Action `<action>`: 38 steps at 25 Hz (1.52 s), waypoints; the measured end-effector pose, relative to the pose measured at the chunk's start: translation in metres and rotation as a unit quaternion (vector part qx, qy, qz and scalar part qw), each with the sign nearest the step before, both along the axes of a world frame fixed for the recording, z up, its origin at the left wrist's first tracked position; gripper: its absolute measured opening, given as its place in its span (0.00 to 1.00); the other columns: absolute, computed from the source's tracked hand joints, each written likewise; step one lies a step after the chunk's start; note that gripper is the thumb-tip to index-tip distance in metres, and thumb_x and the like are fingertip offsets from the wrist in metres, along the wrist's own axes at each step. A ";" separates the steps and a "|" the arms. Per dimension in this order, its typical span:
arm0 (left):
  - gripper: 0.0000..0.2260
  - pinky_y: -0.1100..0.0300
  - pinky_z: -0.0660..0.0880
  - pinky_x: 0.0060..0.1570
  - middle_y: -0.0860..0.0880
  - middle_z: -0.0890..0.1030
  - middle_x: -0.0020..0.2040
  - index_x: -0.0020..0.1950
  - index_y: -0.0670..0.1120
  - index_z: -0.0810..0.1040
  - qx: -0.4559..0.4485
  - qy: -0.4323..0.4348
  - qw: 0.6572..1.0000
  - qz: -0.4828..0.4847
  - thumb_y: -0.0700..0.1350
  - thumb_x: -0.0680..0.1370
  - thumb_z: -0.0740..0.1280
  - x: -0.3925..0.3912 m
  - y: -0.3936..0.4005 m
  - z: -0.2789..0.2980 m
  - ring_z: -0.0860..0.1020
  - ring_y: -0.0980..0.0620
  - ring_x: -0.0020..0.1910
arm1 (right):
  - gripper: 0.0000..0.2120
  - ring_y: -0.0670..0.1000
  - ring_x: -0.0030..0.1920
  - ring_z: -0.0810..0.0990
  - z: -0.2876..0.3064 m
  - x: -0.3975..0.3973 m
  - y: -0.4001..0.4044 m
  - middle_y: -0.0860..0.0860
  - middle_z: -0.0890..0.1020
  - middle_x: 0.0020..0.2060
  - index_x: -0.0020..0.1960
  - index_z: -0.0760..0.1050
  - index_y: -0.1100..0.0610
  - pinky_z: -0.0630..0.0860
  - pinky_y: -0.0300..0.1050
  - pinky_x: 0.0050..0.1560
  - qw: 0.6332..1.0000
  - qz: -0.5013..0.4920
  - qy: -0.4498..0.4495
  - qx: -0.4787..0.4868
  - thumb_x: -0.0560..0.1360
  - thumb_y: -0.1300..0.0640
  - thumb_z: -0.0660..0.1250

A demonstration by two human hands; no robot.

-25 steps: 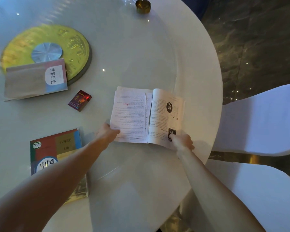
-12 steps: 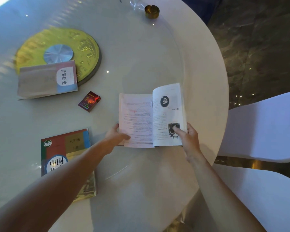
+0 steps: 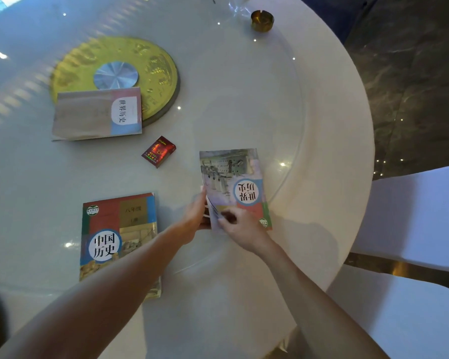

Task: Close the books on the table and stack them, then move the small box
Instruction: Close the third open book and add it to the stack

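A closed history book lies cover up near the right of the round white table. My left hand grips its near left edge, and my right hand presses on its near cover. A small red box sits just left of it. Another closed book with a red and blue cover lies near left, partly under my left forearm. A third closed book rests at the far left, overlapping a gold disc.
A brass ashtray stands at the far edge of the table. White covered chairs stand close on the right, over dark marble floor. A glass turntable rim curves past the book.
The book was open under both hands. Its right half swung over to the left, and it now lies shut with the cover up. The view shifted slightly.
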State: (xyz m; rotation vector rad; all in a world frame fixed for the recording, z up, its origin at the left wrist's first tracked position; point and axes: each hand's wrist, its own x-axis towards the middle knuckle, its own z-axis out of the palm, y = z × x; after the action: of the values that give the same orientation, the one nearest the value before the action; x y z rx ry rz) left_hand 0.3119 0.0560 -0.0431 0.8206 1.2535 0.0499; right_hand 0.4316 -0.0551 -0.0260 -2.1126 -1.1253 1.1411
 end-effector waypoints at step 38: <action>0.29 0.56 0.66 0.28 0.50 0.68 0.19 0.24 0.42 0.69 0.539 0.175 0.823 0.042 0.61 0.76 0.68 -0.205 0.050 0.113 0.64 0.53 0.22 | 0.19 0.52 0.49 0.88 0.108 -0.059 0.046 0.52 0.87 0.53 0.66 0.80 0.53 0.85 0.45 0.45 0.868 -0.172 0.455 0.100 0.79 0.66 0.63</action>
State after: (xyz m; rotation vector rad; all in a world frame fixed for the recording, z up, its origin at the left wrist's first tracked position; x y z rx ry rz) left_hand 0.1071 0.1060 0.0697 1.8080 1.5918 0.7721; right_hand 0.3727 -0.0095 0.0818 -1.2501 -0.3689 1.4966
